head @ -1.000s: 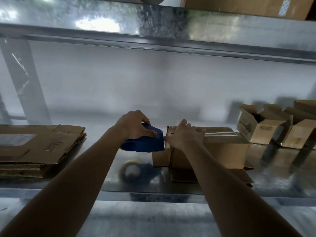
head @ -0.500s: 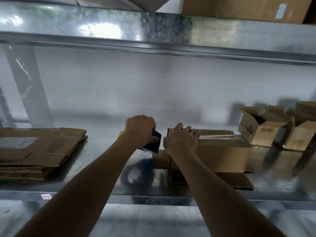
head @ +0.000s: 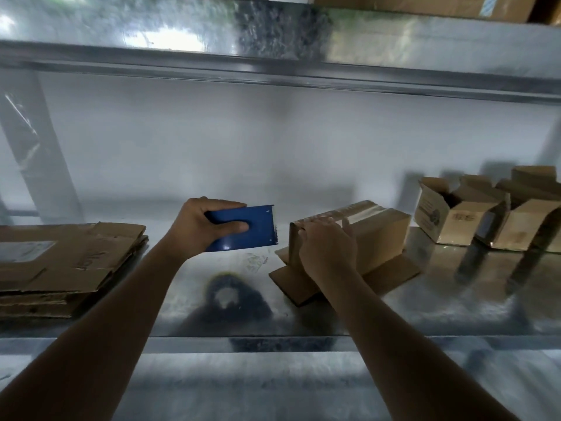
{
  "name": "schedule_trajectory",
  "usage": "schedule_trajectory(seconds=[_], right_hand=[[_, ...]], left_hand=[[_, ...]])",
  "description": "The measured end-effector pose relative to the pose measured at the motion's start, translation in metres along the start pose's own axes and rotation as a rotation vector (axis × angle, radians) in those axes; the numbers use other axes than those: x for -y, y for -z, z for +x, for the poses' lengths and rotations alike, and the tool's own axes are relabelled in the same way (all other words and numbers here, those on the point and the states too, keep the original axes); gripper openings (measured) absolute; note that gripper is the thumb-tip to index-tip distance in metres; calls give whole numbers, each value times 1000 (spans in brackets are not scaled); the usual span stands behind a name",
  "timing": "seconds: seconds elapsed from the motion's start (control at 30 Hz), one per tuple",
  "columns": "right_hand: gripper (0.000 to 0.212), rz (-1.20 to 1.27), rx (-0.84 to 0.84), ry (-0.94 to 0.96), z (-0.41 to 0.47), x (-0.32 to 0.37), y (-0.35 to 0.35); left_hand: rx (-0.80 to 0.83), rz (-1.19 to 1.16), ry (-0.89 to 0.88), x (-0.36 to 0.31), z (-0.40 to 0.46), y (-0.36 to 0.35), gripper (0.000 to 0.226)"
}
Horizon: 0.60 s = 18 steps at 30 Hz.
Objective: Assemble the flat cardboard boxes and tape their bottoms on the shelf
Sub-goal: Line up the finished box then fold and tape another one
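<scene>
The metal shelf (head: 425, 299) carries everything, under a second shelf overhead. At its left end lies a stack of flat boxes (head: 63, 262), probably the supply waiting to be folded. At the right end, toward the back, stand finished boxes (head: 449, 214), flaps open upward, set out of the way. Mid-shelf sits the box (head: 379, 235) in hand, turned bottom-up with its flaps splayed flat on the shelf so the taped seam faces up. The right hand (head: 328, 247) presses over its near end, fingers curled on the top edge, likely smoothing the tape down. The left hand (head: 206, 229) grips a blue tape dispenser (head: 243, 227), held clear just left of the box.
</scene>
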State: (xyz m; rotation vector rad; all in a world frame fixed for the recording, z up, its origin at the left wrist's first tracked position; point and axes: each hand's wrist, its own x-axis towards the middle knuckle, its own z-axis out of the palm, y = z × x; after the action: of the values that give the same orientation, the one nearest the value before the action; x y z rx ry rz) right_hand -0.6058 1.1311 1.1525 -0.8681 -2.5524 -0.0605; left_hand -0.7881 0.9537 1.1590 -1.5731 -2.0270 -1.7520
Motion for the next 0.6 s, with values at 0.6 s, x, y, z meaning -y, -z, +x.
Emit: schedule_trajectory(seconds=[0.6], right_hand=[[61,169,-82,414,-45,-90,10]], left_hand=[[88,-345,-15,-43,-21,-10,57]])
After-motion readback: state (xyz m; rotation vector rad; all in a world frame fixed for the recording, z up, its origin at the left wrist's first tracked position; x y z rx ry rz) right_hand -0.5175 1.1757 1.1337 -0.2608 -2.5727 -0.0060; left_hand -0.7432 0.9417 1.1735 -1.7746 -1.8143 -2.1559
